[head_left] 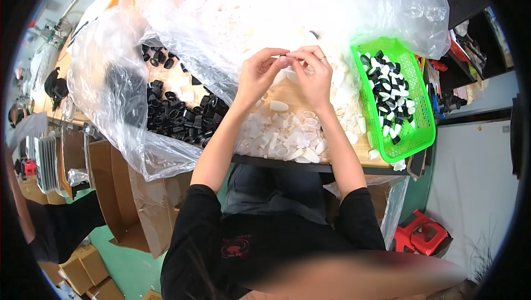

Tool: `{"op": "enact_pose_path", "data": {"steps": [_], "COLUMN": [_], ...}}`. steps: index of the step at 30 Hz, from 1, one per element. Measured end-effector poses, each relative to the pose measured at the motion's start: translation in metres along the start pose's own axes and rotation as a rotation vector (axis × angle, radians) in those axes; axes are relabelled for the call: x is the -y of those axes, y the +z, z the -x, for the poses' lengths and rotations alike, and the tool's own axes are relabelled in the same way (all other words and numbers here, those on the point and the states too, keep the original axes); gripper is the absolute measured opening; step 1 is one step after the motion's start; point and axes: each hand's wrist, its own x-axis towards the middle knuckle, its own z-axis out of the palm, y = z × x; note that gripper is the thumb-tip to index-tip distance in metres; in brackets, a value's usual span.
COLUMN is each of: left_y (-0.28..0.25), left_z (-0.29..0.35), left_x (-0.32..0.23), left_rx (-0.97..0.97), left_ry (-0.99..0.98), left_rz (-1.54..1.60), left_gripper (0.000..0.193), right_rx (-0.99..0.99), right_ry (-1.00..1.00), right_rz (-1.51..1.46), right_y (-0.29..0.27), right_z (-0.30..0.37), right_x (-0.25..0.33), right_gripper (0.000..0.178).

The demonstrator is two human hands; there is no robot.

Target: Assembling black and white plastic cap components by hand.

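My left hand [258, 76] and my right hand [315, 76] meet fingertip to fingertip above the middle of the table. Both are closed in a pinch. A small dark bit shows between the fingertips, mostly hidden, and I cannot make out its kind. Below them lies a loose heap of small white and translucent oval pieces [293, 139]. One white oval piece [278, 106] rests apart on bare wood between my forearms. Left of my left forearm, small black ring-like caps [185, 115] are piled by a clear plastic bag [160, 159].
A green plastic basket [412, 144] at the right holds several black-and-white pieces [390, 92]. Clear plastic sheeting [409, 1] covers the far side, under glaring light. Cardboard boxes [133, 200] stand below left, a red stool [423, 233] below right. Another person's arm [22, 206] shows far left.
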Motion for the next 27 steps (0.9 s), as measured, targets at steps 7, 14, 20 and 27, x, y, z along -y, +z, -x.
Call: {"op": "enact_pose_path", "data": {"steps": [7, 14, 20, 27], "left_y": [0.002, 0.008, 0.008, 0.005], "left_z": [0.000, 0.002, 0.007, 0.005], "left_x": [0.002, -0.003, 0.004, -0.027], "left_rx": [-0.036, -0.089, -0.198, -0.105], "left_ry": [0.091, 0.302, 0.340, 0.149], "left_rz": [0.029, -0.187, -0.264, -0.317], "left_gripper": [0.020, 0.016, 0.008, 0.021], "right_rx": [0.226, 0.165, 0.090, 0.055], "right_ry": [0.471, 0.298, 0.100, 0.134], "right_rz": [-0.542, -0.228, 0.018, -0.046], "right_y": [-0.015, -0.007, 0.007, -0.015], "right_z": [-0.004, 0.003, 0.007, 0.001], "right_x": [-0.007, -0.001, 0.008, -0.004], "right_gripper": [0.027, 0.020, 0.019, 0.012]}}
